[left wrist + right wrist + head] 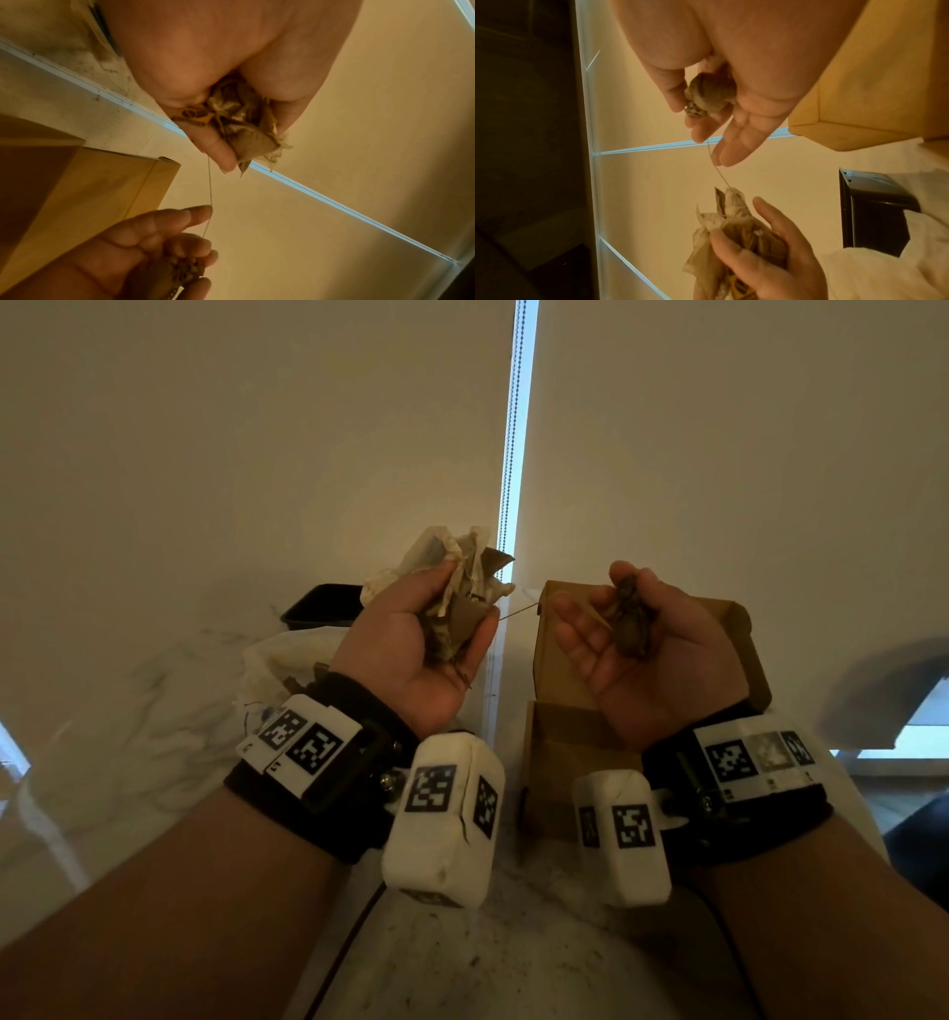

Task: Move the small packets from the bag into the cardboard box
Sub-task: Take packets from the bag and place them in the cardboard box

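My left hand (457, 613) is raised palm up and grips a crumpled bunch of small paper packets (462, 577), also seen as the bunch (244, 125) in the left wrist view. My right hand (606, 613) pinches one small brown packet (629, 624) under its thumb, the other fingers loosely stretched; the right wrist view shows this packet (708, 95). A thin string (210, 192) runs taut from the bunch to the single packet. The open cardboard box (565, 742) stands below the right hand. The white bag (277, 660) lies on the table under the left wrist.
A black tray (318, 606) stands behind the white bag near the wall. The marble table (513, 958) runs toward me. Light blinds with a bead chain (513, 428) hang close behind both hands. The box's raised lid (739, 639) stands behind the right hand.
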Demonstrator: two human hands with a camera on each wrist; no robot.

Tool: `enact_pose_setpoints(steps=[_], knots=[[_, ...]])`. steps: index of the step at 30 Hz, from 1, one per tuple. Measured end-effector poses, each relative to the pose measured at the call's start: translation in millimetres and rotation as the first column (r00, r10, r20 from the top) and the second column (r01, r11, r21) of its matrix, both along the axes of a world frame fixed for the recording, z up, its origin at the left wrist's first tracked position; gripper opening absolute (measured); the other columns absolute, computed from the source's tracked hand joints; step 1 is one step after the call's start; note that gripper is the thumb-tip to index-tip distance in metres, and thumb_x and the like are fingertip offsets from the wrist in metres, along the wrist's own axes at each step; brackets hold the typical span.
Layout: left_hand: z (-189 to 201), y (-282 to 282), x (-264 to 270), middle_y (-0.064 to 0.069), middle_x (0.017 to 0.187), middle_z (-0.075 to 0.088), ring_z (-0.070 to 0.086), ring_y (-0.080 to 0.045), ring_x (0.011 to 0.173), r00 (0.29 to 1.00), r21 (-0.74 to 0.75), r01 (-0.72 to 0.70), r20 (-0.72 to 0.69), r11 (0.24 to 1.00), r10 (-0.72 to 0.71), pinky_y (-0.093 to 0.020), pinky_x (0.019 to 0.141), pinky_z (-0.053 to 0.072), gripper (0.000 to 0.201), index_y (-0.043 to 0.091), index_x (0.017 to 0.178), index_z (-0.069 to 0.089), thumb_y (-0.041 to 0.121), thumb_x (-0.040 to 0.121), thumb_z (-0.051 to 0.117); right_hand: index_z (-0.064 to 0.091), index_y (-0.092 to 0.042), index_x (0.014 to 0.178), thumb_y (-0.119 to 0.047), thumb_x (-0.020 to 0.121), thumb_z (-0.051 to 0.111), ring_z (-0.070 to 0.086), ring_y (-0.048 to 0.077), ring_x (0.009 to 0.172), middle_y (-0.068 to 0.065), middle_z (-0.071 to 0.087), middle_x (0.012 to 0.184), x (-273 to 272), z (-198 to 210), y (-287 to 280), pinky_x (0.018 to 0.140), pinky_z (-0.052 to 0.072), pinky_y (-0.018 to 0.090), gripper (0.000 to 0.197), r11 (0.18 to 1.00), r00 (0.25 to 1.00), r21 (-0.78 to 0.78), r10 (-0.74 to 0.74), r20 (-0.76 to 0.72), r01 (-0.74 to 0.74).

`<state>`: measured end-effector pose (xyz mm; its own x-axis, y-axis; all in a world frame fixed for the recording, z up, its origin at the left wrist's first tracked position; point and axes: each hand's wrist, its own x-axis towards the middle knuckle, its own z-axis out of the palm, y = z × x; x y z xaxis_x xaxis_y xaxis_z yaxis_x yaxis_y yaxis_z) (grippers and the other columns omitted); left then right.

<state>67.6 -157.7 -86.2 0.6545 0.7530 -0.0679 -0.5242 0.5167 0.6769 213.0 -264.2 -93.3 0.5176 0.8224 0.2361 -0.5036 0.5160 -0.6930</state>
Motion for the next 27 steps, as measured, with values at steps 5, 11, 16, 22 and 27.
enact_pose_setpoints(steps=[5,11,16,22,27], knots=[[0.9,1.1,0.0,-0.016,0.123,0.07,0.066,-0.032,0.117,1.0,-0.001,-0.024,-0.003,1.0,0.024,-0.024,0.05,0.056,0.038,0.012,0.13,0.064,0.027,0.095,0.063,0.063,-0.015,0.095,-0.028,0.098,0.047,0.07,0.026,0.092,0.002,0.067,0.076,3.8,1.2,-2.1,0.077,0.058,0.035,0.021,0.999,0.997,0.026,-0.03,-0.074,0.032],[-1.6,3.4,-0.9,-0.017,0.119,0.071,0.072,-0.031,0.105,0.997,-0.029,-0.022,0.077,0.999,0.024,-0.025,0.052,0.056,0.039,0.013,0.132,0.063,0.029,0.096,0.063,0.065,-0.014,0.095,-0.028,0.099,0.048,0.071,0.026,0.093,0.002,0.067,0.078,7.2,-0.1,-1.6,0.075,0.058,0.034,0.022,0.998,0.994,0.021,-0.058,-0.092,0.06],[1.9,3.8,-4.1,-0.017,0.123,0.069,0.071,-0.027,0.101,0.994,-0.041,-0.008,0.112,0.999,0.013,-0.023,0.052,0.057,0.039,0.011,0.13,0.065,0.033,0.097,0.061,0.065,-0.013,0.094,-0.025,0.096,0.053,0.068,0.02,0.079,0.003,0.066,0.077,8.2,-1.1,-0.5,0.067,0.057,0.028,0.017,0.998,0.992,-0.017,-0.061,-0.111,0.06],[4.0,1.0,-3.8,-0.018,0.121,0.069,0.07,-0.028,0.1,0.992,-0.056,-0.041,0.121,0.998,0.047,-0.025,0.054,0.057,0.035,0.008,0.126,0.067,0.028,0.098,0.06,0.063,-0.011,0.094,-0.019,0.096,0.053,0.064,0.017,0.069,0.004,0.062,0.072,5.3,-1.4,0.5,0.061,0.055,0.026,0.013,0.998,0.995,0.002,-0.059,-0.086,0.06],[2.1,0.0,-2.8,-0.018,0.116,0.071,0.071,-0.027,0.097,0.993,-0.063,-0.049,0.108,0.997,0.056,-0.026,0.056,0.058,0.034,0.006,0.124,0.067,0.027,0.098,0.061,0.063,-0.009,0.095,-0.016,0.095,0.055,0.064,0.017,0.069,0.004,0.062,0.073,7.3,-0.4,-0.3,0.062,0.055,0.027,0.011,0.994,0.99,0.056,-0.082,-0.111,0.089]])
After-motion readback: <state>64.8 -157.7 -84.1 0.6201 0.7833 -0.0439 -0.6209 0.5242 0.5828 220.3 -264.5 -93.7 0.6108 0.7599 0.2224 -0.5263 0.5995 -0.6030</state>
